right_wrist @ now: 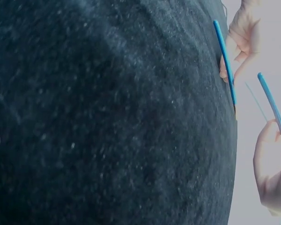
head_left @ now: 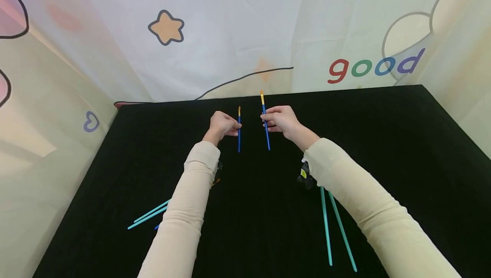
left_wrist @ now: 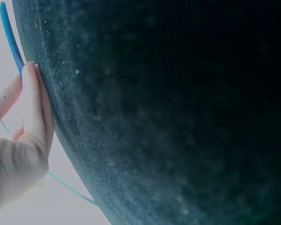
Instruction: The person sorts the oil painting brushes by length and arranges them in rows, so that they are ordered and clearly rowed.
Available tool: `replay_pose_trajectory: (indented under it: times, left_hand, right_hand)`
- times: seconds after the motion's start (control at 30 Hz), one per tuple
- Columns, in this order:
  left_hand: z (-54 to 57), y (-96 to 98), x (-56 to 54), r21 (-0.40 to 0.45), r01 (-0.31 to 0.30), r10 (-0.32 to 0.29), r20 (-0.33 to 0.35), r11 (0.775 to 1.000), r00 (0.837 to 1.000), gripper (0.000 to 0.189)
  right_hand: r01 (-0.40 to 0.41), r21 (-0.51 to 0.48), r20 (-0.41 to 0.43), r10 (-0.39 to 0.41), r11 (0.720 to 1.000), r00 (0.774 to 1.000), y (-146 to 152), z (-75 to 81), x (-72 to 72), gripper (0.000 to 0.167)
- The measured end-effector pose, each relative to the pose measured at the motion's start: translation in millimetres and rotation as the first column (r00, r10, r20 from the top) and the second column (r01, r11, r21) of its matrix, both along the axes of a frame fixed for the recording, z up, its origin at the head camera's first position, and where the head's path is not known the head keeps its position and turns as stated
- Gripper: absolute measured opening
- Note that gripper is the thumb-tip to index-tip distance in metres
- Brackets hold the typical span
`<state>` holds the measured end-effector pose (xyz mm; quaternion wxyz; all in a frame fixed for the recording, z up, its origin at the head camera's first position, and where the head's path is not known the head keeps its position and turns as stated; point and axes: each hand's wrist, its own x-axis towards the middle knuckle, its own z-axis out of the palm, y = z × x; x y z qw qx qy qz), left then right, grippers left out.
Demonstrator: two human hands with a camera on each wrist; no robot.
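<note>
Over the far part of the black table, my left hand [head_left: 223,124] pinches a slim paintbrush [head_left: 239,137] by its blue handle, bristles pointing up. Facing it, my right hand [head_left: 282,120] holds another blue-handled paintbrush [head_left: 267,139] between thumb and fingers. That second brush is also nearly upright, with its tan bristles higher than the first one's. A gap separates the two brushes. In the right wrist view both blue handles show, the left hand's brush [right_wrist: 225,58] and the right hand's brush [right_wrist: 270,101]. The left wrist view catches one blue handle [left_wrist: 10,40] above the fingertips.
Two teal sticks [head_left: 147,216] lie on the black tabletop [head_left: 261,227] at the left, partly under my left sleeve, with a blue tip beside them. Two more teal sticks [head_left: 327,231] lie near my right forearm. A printed curtain [head_left: 238,35] hangs behind the table.
</note>
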<state>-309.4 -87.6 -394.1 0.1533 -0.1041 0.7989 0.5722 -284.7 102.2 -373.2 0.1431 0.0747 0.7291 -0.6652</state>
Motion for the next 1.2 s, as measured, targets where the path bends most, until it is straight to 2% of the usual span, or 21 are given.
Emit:
replay_pose_trajectory:
  times: [0.17, 0.4, 0.7, 1.2]
  left_hand:
    - [-2.6, -1.0, -3.8, -0.02, -0.029, 0.029, 0.012, 0.999, 1.0, 0.012]
    - [-11.1, -2.1, -3.0, -0.039, -0.054, 0.055, 0.034, 0.998, 0.998, 0.012]
    - [-9.5, -3.0, -4.7, -0.049, -0.061, 0.063, 0.038, 0.997, 0.997, 0.013]
    - [-8.4, 3.0, -8.6, -0.064, -0.08, 0.083, 0.049, 0.995, 0.995, 0.007]
  right_hand:
    - [-0.03, 0.021, 0.02, 0.03, 0.999, 0.999, -8, 0.1, -0.5, 0.028]
    - [-0.013, 0.033, 0.064, 0.011, 0.999, 0.998, -15, -10.0, -2.0, 0.029]
    - [0.013, 0.003, 0.074, -0.013, 1.0, 0.997, -23, -11.4, -7.1, 0.017]
    - [0.027, 0.035, 0.131, -0.031, 0.999, 0.991, -31, -15.9, -14.1, 0.022]
